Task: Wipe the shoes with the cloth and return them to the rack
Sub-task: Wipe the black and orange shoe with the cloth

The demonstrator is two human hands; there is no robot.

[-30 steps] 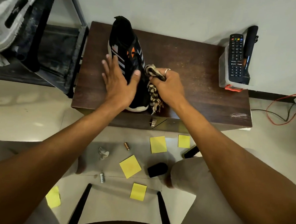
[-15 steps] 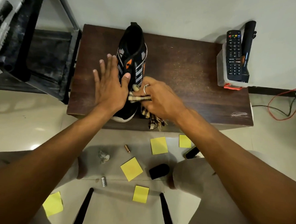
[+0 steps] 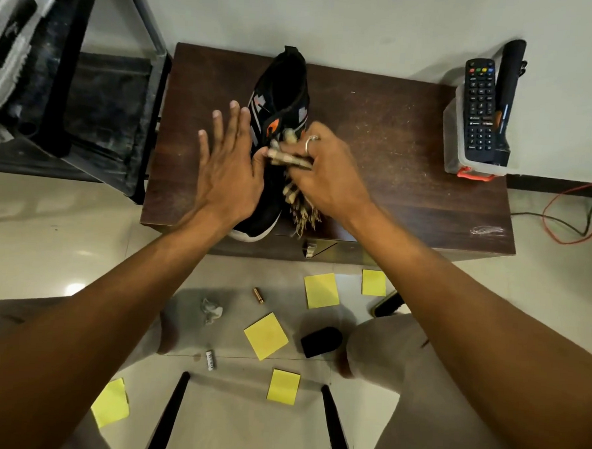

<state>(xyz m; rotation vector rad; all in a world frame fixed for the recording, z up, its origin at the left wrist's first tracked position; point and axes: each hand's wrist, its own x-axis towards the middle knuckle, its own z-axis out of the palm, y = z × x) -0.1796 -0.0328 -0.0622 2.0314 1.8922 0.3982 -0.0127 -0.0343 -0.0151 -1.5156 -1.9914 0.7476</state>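
1. The black shoe [image 3: 281, 86] is standing on the brown table [image 3: 395, 143], in its left half. Its heel is pointing to 12 o'clock and its white toe to 6 o'clock, reaching the near edge of the table.
2. The cloth [image 3: 289, 158] is lying bunched on the top of the shoe. Its fringe is hanging down at 5 o'clock of the shoe.
3. The right hand [image 3: 328, 178] is gripping the cloth with its fingers curled round it and is pressing it on the shoe. This hand is a little blurred.
4. The left hand [image 3: 227, 172] is lying flat against the shoe at its 9 o'clock side. The fingers are straight and slightly spread, and the thumb is reaching toward the cloth.
5. At 3 o'clock of the shoe, at the table's right end, a clear box [image 3: 453, 143] is holding a remote [image 3: 479, 107].
6. At 9 o'clock of the table a dark rack [image 3: 98, 111] is standing, and a white shoe [image 3: 9, 37] is lying on it at 10 o'clock.
7. At 6 o'clock, on the floor, yellow notes [image 3: 266, 336], two batteries [image 3: 258, 295] and a crumpled paper [image 3: 211, 311] are lying scattered.
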